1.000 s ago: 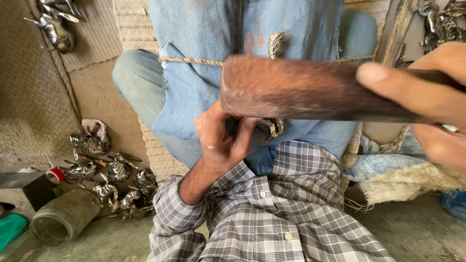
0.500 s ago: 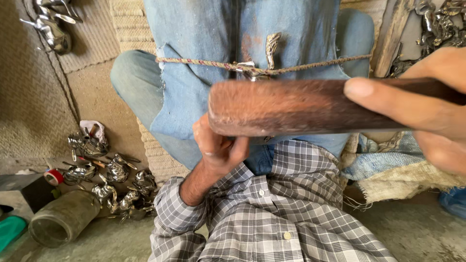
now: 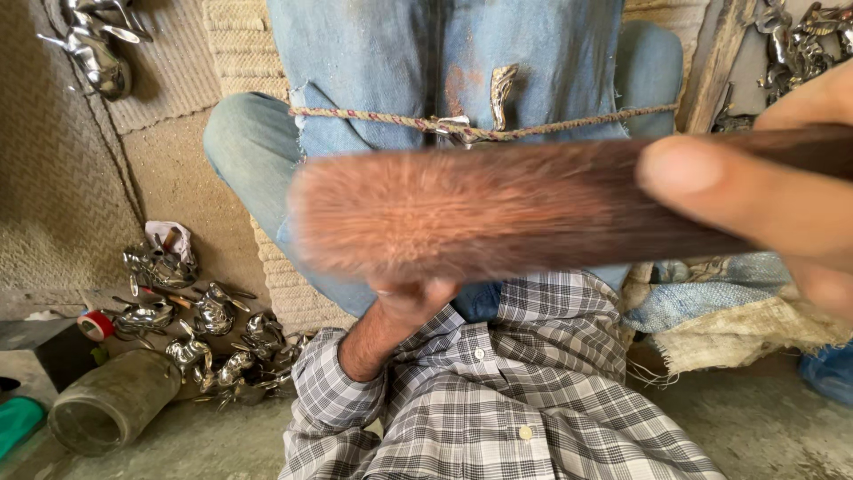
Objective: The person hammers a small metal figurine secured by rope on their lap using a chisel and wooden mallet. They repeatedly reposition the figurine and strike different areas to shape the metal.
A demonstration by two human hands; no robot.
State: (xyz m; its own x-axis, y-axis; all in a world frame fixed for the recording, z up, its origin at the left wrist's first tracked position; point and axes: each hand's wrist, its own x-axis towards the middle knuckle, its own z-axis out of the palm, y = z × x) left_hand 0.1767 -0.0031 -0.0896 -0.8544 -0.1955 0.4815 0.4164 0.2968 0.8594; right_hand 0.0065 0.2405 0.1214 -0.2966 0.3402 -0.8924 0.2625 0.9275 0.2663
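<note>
My right hand (image 3: 782, 196) grips the dark wooden handle of a brush (image 3: 462, 213) with reddish-brown bristles. The brush is held crosswise close to the camera and is blurred. My left hand (image 3: 413, 298) sits under the bristles above my lap, and its fingers are hidden by the brush. In the earlier frames those fingers close on a small dark object. Past the brush, a blue cloth (image 3: 373, 53) lies over my knees with a rope (image 3: 355, 116) tied across it. A small shiny metal piece (image 3: 502, 89) is tucked upright under the rope.
Several shiny metal figures (image 3: 204, 329) lie on the floor at my left, beside a dusty cylinder (image 3: 111, 400) and a red tape roll (image 3: 93, 324). More metal pieces lie top left (image 3: 93, 44) and top right (image 3: 800, 44). Sacking (image 3: 737, 320) is bunched at my right.
The brush has swept left and downward, closer to the camera, and now covers my left hand's fingers. My view has tilted down slightly, showing the rope and metal piece.
</note>
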